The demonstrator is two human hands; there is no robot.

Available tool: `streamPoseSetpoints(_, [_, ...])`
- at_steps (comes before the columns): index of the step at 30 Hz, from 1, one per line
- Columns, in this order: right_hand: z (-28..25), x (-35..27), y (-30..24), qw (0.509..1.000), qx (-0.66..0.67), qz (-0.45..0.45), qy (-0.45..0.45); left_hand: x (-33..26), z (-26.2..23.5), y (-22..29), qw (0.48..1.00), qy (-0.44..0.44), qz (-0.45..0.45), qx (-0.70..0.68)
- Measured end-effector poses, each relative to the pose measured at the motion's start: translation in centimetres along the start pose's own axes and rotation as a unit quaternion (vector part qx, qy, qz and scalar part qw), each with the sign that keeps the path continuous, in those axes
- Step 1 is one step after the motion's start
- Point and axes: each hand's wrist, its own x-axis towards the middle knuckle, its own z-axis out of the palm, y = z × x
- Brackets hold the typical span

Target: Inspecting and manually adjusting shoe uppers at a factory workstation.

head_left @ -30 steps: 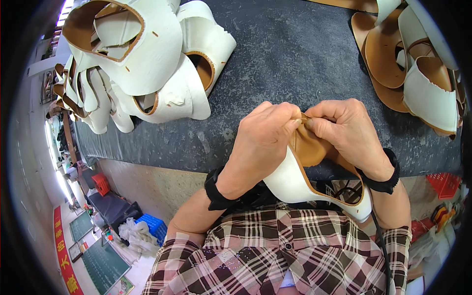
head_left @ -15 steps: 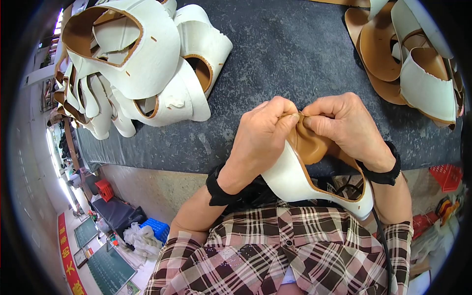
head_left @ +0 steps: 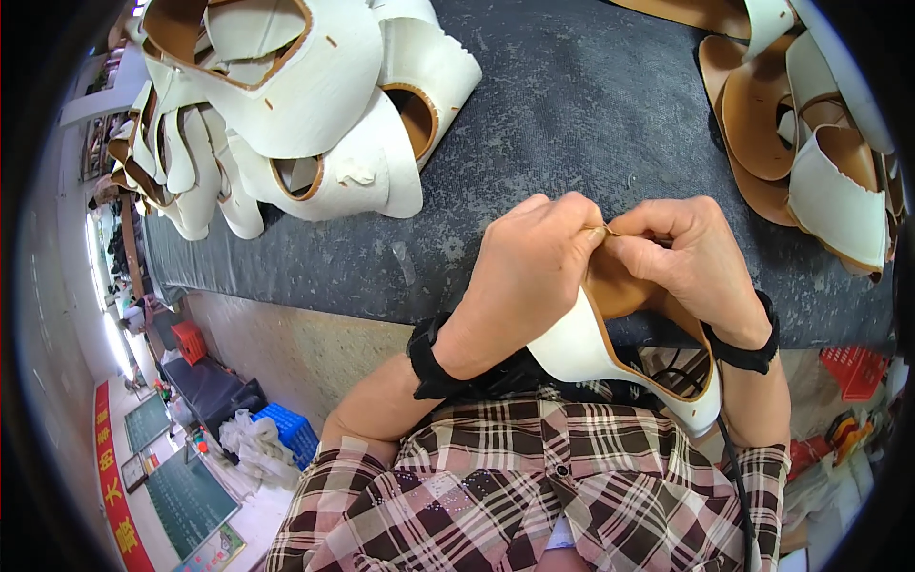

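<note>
Pinching together at the middle of the view, the left hand and the right hand both close their grip on the top edge of a white shoe upper with a tan lining. The fingertips meet at that edge, thumbs and forefingers pressed tight, so neither grip shows any gap. What sits exactly between the fingertips is too small to tell, perhaps a thin strip of the lining's rim.

The upper hangs below the hands, curving down toward the person's plaid shirt, just off the near edge of the dark counter. Its white outer face turns toward the body.

Open counter lies directly beyond the hands, a wide bare band running far. A heap of white uppers fills the far left corner, well apart from the hands. More tan and white pieces crowd the far right, nearer the right hand.
</note>
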Motion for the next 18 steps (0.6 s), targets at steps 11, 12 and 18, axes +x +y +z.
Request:
streamPoseSetpoints(11, [-0.2, -0.3, -0.6, 0.992, -0.054, -0.110, 0.010, 0.0, -1.9, 1.7, 0.996, -0.041, -0.065, -0.053])
streamPoseSetpoints(12, [-0.3, -0.1, -0.6, 0.993, -0.050, -0.108, -0.012, -0.1, -1.9, 1.5, 0.996, -0.041, -0.067, -0.052])
streamPoseSetpoints(18, [-0.6, -0.1, -0.6, 0.995, -0.016, -0.084, -0.042, -0.4, -1.7, 0.9, 0.994, -0.069, -0.057, -0.069])
